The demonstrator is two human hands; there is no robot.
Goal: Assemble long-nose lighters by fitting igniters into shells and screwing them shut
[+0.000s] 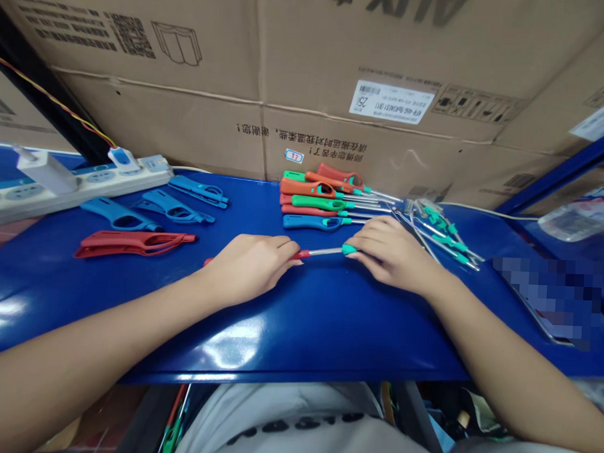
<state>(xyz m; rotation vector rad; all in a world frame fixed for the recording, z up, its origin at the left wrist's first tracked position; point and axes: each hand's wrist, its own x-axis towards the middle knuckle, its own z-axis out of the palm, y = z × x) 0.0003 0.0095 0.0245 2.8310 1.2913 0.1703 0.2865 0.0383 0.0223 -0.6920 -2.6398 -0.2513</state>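
Note:
Palm down over the middle of the shelf, my left hand (247,267) is closed around a red long-nosed lighter (303,254), whose handle is mostly hidden. A thin metal tube (325,251) runs from it toward the right. My right hand (393,254) pinches a small green plastic piece (350,249) at the tube's right end. Behind my hands lies a pile of long-nosed lighters (313,203) in orange, green, red and blue. Past my right hand are several metal tubes with green parts (451,242). To the left rest blue handle shells (120,214) and a red handle shell (136,243).
A large cardboard box (201,115) stands along the back of the blue table (297,326). A power strip (91,177) with plugs lies at the left. On the right are a clear plastic bottle (577,215) and a flat, blurred-out device (549,301).

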